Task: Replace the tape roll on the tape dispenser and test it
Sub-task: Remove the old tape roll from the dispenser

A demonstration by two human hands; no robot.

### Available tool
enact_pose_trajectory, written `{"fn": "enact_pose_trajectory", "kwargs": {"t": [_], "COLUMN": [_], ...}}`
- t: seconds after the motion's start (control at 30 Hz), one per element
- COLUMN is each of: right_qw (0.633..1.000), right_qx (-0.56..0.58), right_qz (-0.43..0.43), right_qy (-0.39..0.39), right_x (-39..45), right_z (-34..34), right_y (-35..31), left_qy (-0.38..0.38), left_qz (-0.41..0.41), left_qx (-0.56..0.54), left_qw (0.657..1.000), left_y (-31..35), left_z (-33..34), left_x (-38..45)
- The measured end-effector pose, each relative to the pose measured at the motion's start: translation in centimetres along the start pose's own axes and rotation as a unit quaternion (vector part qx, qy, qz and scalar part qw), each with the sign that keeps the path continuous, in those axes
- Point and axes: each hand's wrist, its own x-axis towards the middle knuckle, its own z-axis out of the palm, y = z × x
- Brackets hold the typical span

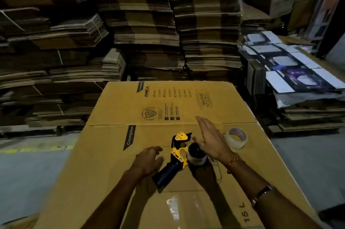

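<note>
A yellow and black tape dispenser [178, 152] lies on a flattened cardboard box [115, 135], its dark handle pointing toward me. A thin roll with a black core [196, 154] sits on its spindle at the right side. My left hand [149, 159] hovers just left of the handle with fingers curled and apart, holding nothing. My right hand [211, 139] is spread flat above the mounted roll, its thumb close to the dispenser's head. A roll of clear tape [236, 137] stands on the cardboard just right of my right hand.
Tall stacks of flattened cartons [141, 23] fill the background. A pile of printed blue-and-white cartons [285, 64] stands at the right. Grey floor with a yellow line [33, 149] lies to the left. A strip of clear tape [173, 208] shines on the near cardboard.
</note>
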Motion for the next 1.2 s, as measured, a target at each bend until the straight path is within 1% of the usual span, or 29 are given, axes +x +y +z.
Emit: {"fn": "enact_pose_trajectory", "kwargs": {"t": [0.07, 0.17, 0.27, 0.4, 0.53, 0.63, 0.8, 0.87, 0.97, 1.0, 1.2], "right_qw": [0.999, 0.996, 0.994, 0.992, 0.989, 0.99, 0.986, 0.983, 0.98, 0.978, 0.96], "right_qx": [0.014, 0.014, 0.02, 0.033, 0.065, 0.06, 0.102, 0.126, 0.17, 0.185, 0.266], "right_qz": [0.011, 0.038, 0.048, 0.05, 0.058, 0.033, -0.019, -0.042, -0.06, -0.062, -0.09], "right_qy": [-0.028, -0.081, -0.1, -0.111, -0.119, -0.121, -0.134, -0.123, -0.083, -0.068, 0.012], "right_x": [-0.6, -1.9, -2.7, -3.0, -2.7, -1.7, -0.2, 0.0, -0.1, -0.1, -1.0], "right_z": [0.8, 2.9, 4.4, 5.6, 6.3, 6.6, 7.9, 9.2, 10.9, 11.4, 13.7], "right_y": [0.4, 1.5, 2.0, 2.6, 4.1, 5.9, 8.4, 9.2, 10.0, 10.3, 11.6], "left_qy": [-0.034, -0.075, -0.067, -0.033, 0.007, 0.028, 0.064, 0.069, 0.064, 0.063, 0.053], "left_qz": [-0.029, -0.044, -0.043, -0.057, -0.078, -0.092, -0.09, -0.098, -0.107, -0.108, -0.114], "left_qx": [-0.018, -0.05, -0.063, -0.071, -0.018, 0.01, 0.125, 0.106, 0.029, 0.019, 0.028], "left_qw": [0.999, 0.995, 0.995, 0.995, 0.997, 0.995, 0.986, 0.987, 0.992, 0.992, 0.992], "left_y": [-0.4, -1.1, -1.0, -0.4, 0.6, 1.1, 2.2, 2.6, 2.7, 2.5, 1.3], "left_z": [1.2, 3.5, 4.8, 6.0, 7.4, 8.3, 9.5, 9.7, 9.4, 9.4, 9.9], "left_x": [-0.7, -1.6, -1.9, -2.0, -1.2, -0.7, 0.5, 1.3, 1.7, 1.6, 1.5]}}
